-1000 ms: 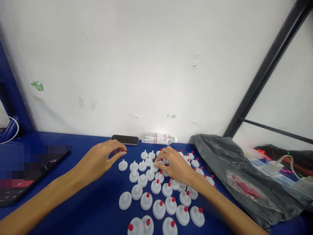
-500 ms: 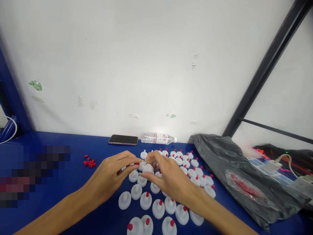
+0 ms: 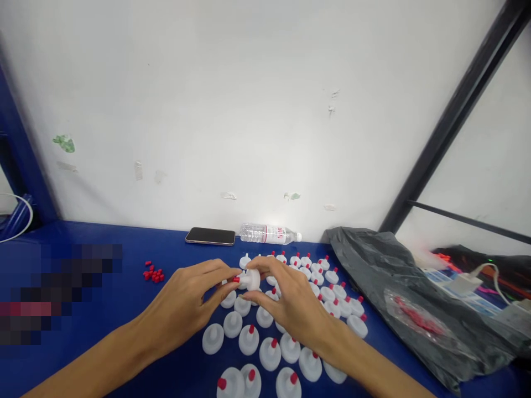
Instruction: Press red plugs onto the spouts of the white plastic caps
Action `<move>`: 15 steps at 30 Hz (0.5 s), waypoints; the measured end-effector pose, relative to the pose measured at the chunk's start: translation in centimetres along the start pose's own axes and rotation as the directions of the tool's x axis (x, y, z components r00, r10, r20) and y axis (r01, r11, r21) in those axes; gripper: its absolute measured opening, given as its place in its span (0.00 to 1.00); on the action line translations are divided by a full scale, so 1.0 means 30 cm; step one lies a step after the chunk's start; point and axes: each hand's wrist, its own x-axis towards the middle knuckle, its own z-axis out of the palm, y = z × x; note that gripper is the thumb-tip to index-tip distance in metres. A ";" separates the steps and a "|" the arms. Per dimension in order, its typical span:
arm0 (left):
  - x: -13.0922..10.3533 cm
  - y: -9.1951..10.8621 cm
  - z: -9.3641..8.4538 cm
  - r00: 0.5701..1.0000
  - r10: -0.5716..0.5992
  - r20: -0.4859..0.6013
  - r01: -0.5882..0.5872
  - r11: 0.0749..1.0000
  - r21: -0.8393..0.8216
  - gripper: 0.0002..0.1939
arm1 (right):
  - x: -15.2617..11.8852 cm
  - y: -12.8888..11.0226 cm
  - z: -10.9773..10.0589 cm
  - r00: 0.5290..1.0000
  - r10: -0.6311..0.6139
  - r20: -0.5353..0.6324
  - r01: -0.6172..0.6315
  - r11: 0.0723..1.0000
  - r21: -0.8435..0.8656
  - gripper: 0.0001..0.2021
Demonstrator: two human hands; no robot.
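Observation:
My right hand (image 3: 286, 293) grips a white round cap with a narrow nozzle (image 3: 252, 279), turned on its side so the nozzle points left. Between the thumb and fingertips of my left hand (image 3: 199, 290) is a small red tip cap (image 3: 236, 279), which meets the nozzle's end; how far it sits on it I cannot tell. Below and around both hands stand many similar white nozzle caps. Some carry red tips, like this white nozzle cap (image 3: 249, 340); others are bare, like the white nozzle cap (image 3: 213, 339) at the left.
A small pile of red tip caps (image 3: 154, 275) lies on the blue table (image 3: 103, 326) at left. Along the wall are a phone (image 3: 211, 236) and a plastic bottle (image 3: 269, 234) on its side. A grey plastic bag (image 3: 373, 265) with a clear packet of red pieces (image 3: 415, 315) covers the right.
The white nozzle cap in my right hand has turned so its nozzle faces left. The red tip cap in my left hand now meets the nozzle.

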 end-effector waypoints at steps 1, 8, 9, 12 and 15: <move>-0.002 0.001 -0.002 0.999 0.030 0.013 -0.030 0.999 0.036 0.10 | 0.000 -0.001 0.002 0.999 -0.013 -0.032 0.012 1.000 -0.008 0.21; -0.010 0.030 -0.010 0.995 0.050 0.089 -0.052 0.999 0.015 0.17 | -0.016 -0.037 0.018 0.984 -0.084 -0.159 0.085 0.996 -0.006 0.19; -0.010 0.034 -0.011 0.995 0.045 0.093 -0.045 0.999 -0.005 0.18 | -0.018 -0.041 0.020 0.979 -0.103 -0.175 0.103 0.995 -0.010 0.17; -0.008 0.038 -0.014 0.995 0.044 0.087 -0.043 0.999 -0.013 0.17 | -0.017 -0.051 0.026 0.966 -0.166 -0.195 0.165 0.986 -0.025 0.13; -0.009 0.038 -0.020 0.992 0.047 0.113 -0.044 0.999 -0.027 0.15 | -0.011 -0.061 0.028 0.960 -0.205 -0.190 0.202 0.979 -0.038 0.11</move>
